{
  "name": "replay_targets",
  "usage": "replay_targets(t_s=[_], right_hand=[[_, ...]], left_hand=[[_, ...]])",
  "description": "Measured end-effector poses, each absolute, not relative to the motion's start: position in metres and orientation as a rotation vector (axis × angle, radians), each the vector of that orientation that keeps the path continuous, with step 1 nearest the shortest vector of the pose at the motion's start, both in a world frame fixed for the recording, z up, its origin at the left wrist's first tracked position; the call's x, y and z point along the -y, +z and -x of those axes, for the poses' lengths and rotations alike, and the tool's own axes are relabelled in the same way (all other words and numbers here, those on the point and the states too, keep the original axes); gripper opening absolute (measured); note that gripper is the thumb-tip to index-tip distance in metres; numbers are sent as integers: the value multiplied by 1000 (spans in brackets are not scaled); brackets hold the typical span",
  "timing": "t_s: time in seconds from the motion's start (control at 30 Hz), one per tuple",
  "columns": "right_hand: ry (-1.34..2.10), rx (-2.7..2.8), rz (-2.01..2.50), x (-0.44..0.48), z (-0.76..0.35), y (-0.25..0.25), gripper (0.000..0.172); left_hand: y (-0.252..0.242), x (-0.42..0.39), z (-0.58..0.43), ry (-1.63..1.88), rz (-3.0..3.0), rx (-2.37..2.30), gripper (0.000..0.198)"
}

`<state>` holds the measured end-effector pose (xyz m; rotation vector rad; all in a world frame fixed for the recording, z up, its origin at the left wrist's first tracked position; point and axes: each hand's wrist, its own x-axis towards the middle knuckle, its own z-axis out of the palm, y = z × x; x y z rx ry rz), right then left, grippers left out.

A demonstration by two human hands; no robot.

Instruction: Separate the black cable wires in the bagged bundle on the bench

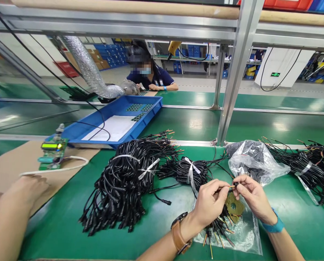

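A green table fills most of the frame, and from my distant post I look down on it past a person in a face mask, seated at upper centre. Another person's arm enters at lower left. A blue tray left of centre carries a white sheet and small green boards. Below it spreads a large heap of black cables, bound with pale ties; a tied bundle lies beside it at centre. A clear plastic bag with dark contents sits right of centre. At lower right my two hands are near each other yet apart: my left hand, above a brown watch strap, pinches a thin orange wire, while my right hand, above a blue wristband, grips a small black piece at the wire's right end. Beneath them are a yellowish plate with a hole and loose cable ends.
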<state>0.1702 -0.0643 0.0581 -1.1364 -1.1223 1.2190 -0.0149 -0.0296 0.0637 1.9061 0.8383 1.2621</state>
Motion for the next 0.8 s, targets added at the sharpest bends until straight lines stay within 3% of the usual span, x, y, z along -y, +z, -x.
replay_targets(t_s=[0.8], right_hand=[[1213,1161,1132,66,-172,53,30]], left_hand=[[56,25,16,1234,-2093,-846,18]])
